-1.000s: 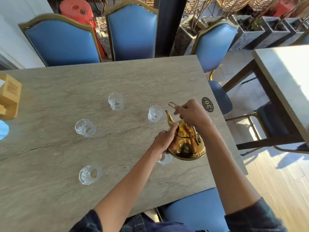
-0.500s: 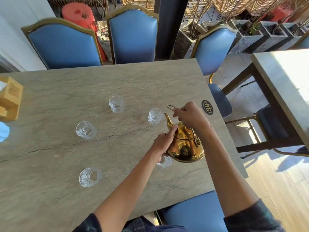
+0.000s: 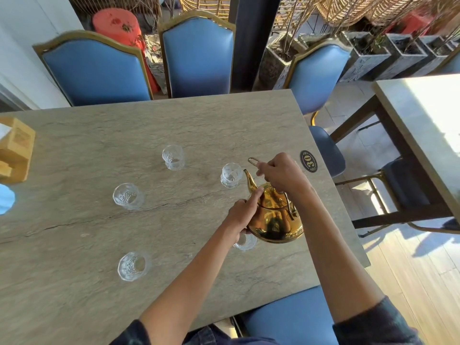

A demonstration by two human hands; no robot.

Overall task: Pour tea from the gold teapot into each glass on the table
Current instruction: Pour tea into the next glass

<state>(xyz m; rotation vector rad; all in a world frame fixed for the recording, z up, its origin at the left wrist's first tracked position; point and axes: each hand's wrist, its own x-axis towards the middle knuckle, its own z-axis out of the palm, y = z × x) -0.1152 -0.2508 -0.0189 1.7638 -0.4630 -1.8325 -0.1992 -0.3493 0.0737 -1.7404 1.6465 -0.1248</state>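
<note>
The gold teapot (image 3: 273, 220) hangs above the table's right part, its spout pointing up and left toward a clear glass (image 3: 231, 175). My right hand (image 3: 282, 174) grips the wire handle from above. My left hand (image 3: 242, 214) rests on the pot's left side, index finger pressed on the lid. Another glass (image 3: 245, 241) shows partly under the pot and my left wrist. Three more glasses stand to the left: a far glass (image 3: 173, 156), a middle-left glass (image 3: 127, 195), and a near-left glass (image 3: 133, 265). I cannot tell whether any glass holds tea.
The grey stone table (image 3: 99, 245) has a round "30" badge (image 3: 308, 161) near its right edge. A wooden box (image 3: 16, 150) sits at the far left. Blue chairs (image 3: 196, 53) ring the table. A second table (image 3: 423, 125) stands to the right.
The teapot and both hands have shifted slightly, staying beside the same glass; the grip is unchanged. The view has tilted a little.
</note>
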